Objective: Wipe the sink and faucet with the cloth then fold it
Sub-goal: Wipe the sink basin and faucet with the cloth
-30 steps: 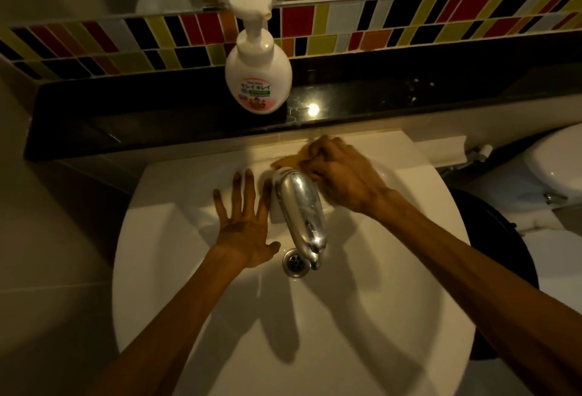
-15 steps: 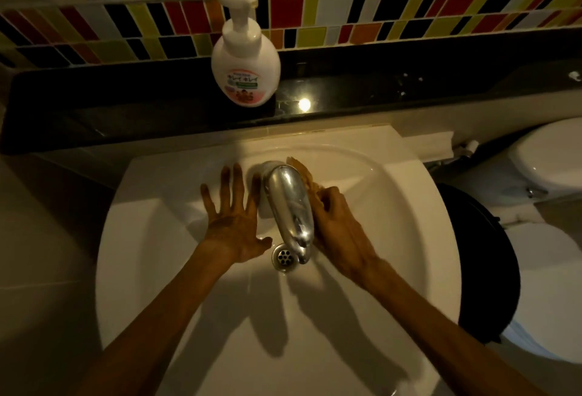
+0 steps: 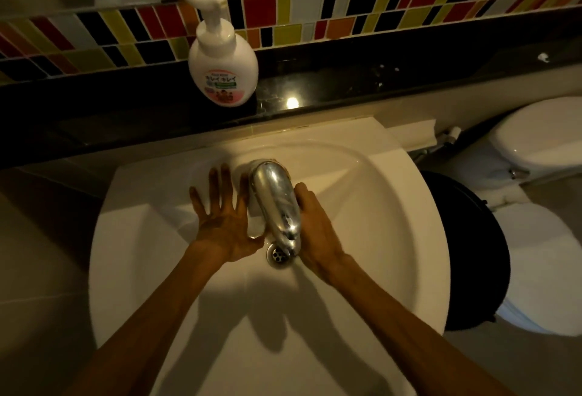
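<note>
A white round sink [image 3: 393, 238] fills the middle of the view, with a chrome faucet [image 3: 277, 203] reaching over the drain [image 3: 278, 254]. My left hand [image 3: 223, 222] lies flat on the basin just left of the faucet, fingers spread, holding nothing. My right hand [image 3: 315, 228] presses against the faucet's right side, fingers pointing toward the wall. The cloth is hidden under that hand; no part of it shows now.
A white pump soap bottle [image 3: 222, 65] stands on the black ledge [image 3: 378, 80] behind the sink, under a strip of coloured tiles and a mirror. A toilet [image 3: 535, 150] and a black bin [image 3: 472, 254] sit to the right.
My right hand has slid from behind the faucet base down along its right side toward the spout; the tan cloth seen earlier is now covered. The left hand stays flat on the basin.
</note>
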